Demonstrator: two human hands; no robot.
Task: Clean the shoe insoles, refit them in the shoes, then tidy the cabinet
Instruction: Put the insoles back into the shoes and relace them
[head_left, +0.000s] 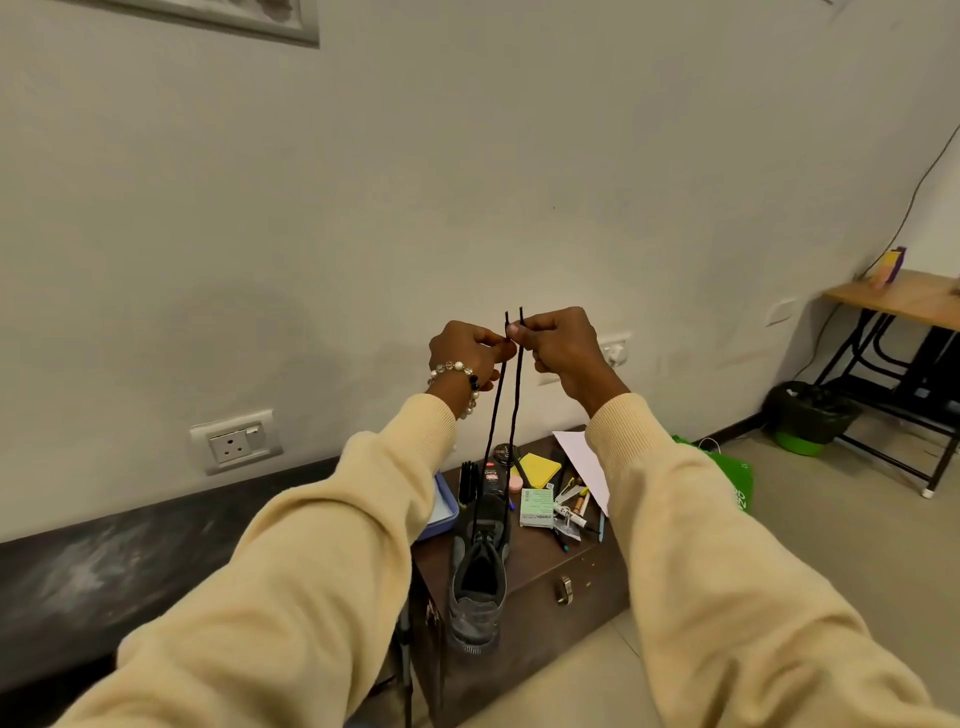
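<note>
1. Pulling both lace (514, 395) ends up together, the left hand (465, 351) and right hand (558, 345) pinch them just below the tips, the fingers (511, 332) clamped on the lace, the two hands almost touching.
2. Both strands run taut and nearly parallel down to the shoe (478, 582), which sits on the cabinet (561, 577) top with its heel toward the camera and its opening facing up.
3. No insole shows in the dark opening; I cannot tell whether one is fitted.
4. To do this step well, I would keep the two ends level, so the lace lengths match before tightening or tying.
5. Pull straight up along the eyelets, not sideways; a slanted pull could tip the shoe or drag it into the clutter behind.
6. That clutter lies close: a yellow pad (540, 469), a pale box (537, 509), pens (571, 512) and a polish tin (505, 451), all near the toe.
7. A steady, even tension seems wiser than a jerk, since nothing holds the shoe down.
8. Tidying the cabinet looks still ahead, judging by the scattered items.
</note>
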